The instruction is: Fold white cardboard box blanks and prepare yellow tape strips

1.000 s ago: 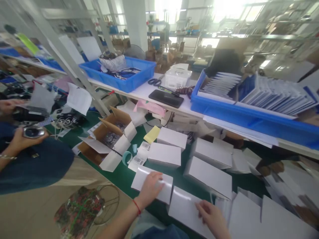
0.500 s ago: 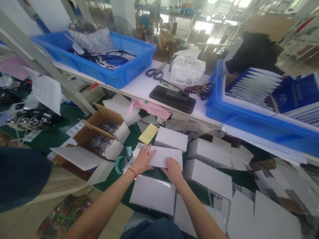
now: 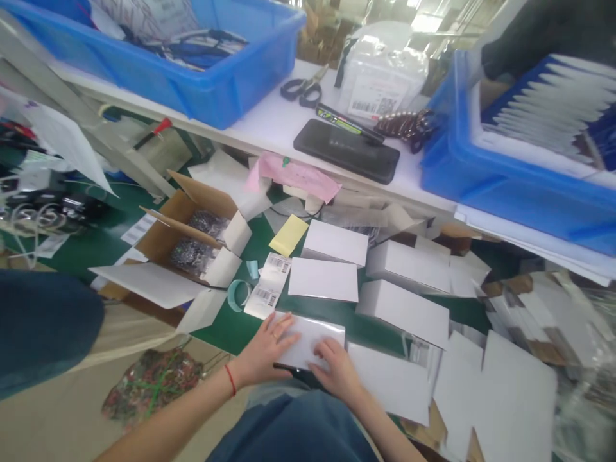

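Note:
A closed white box (image 3: pixel 314 335) lies at the near edge of the green table, directly in front of me. My left hand (image 3: pixel 266 350) grips its left end, fingers over the top and thumb by the near edge. On its right part, my right hand (image 3: pixel 339 371) has curled fingers on top and its thumb at the near edge. Just beyond lies another closed white box (image 3: pixel 323 280), with a third white box (image 3: pixel 335 242) behind it. Left of these are a strip of barcode labels (image 3: pixel 269 287), a roll of teal tape (image 3: pixel 237 295) and a yellow paper (image 3: pixel 289 235).
More white boxes (image 3: pixel 403 314) stand to the right, beside flat white cartons (image 3: pixel 517 391). An open carton (image 3: pixel 192 237) of small bagged parts is at left. The shelf above holds blue bins (image 3: pixel 212 90), scissors (image 3: pixel 303 88), a marker (image 3: pixel 346 123) and a black phone-like slab (image 3: pixel 346 151).
Both hands have left the middle white box and come nearer to me, onto the box at the table's front edge. The view has tilted down.

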The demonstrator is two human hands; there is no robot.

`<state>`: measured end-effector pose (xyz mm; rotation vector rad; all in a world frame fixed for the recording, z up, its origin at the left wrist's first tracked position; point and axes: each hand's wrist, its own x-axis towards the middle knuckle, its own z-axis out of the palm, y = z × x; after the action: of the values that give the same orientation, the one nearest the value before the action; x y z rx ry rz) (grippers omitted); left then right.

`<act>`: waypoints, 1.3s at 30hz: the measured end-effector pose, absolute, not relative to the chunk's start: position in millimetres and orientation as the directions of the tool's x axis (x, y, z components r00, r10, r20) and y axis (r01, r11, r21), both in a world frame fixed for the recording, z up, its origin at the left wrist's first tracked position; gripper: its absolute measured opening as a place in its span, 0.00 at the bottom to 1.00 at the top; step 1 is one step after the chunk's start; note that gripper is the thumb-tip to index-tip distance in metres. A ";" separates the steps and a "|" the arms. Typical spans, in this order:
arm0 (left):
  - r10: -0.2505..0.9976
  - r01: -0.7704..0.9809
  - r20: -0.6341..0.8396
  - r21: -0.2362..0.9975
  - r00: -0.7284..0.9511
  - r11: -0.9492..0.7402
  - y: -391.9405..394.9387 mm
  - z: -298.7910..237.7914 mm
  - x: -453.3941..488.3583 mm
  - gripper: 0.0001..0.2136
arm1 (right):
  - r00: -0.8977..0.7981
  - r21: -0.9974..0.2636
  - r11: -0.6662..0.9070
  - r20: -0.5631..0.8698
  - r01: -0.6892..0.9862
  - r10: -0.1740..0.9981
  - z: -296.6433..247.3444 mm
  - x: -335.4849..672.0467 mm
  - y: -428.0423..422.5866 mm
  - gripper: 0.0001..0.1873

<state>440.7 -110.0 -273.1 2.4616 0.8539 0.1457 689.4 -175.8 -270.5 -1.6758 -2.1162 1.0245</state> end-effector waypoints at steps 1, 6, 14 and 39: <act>0.593 0.558 -0.095 0.486 0.799 -0.673 -122.7 -275.7 438.3 0.46 | -0.315 -0.644 0.102 -0.226 0.759 0.922 -273.0 685.0 -184.3 0.13; 0.651 0.647 -0.144 0.393 0.745 -0.653 -136.9 -285.0 443.7 0.51 | -0.363 -0.581 0.171 -0.231 0.795 0.903 -278.6 667.2 -193.7 0.18; 0.703 0.674 -0.115 0.427 0.702 -0.603 -119.2 -288.0 443.1 0.51 | -0.363 -0.591 0.219 -0.135 0.776 0.922 -276.2 661.3 -193.7 0.16; 0.708 0.688 -0.104 0.373 0.698 -0.623 -123.4 -277.5 451.3 0.45 | -0.286 -0.364 0.380 0.285 0.851 0.915 -322.3 628.3 -240.3 0.13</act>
<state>451.3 -123.4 -277.5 2.5227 1.0862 0.0736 628.3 -240.3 -322.3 -1.5218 -2.2010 0.1940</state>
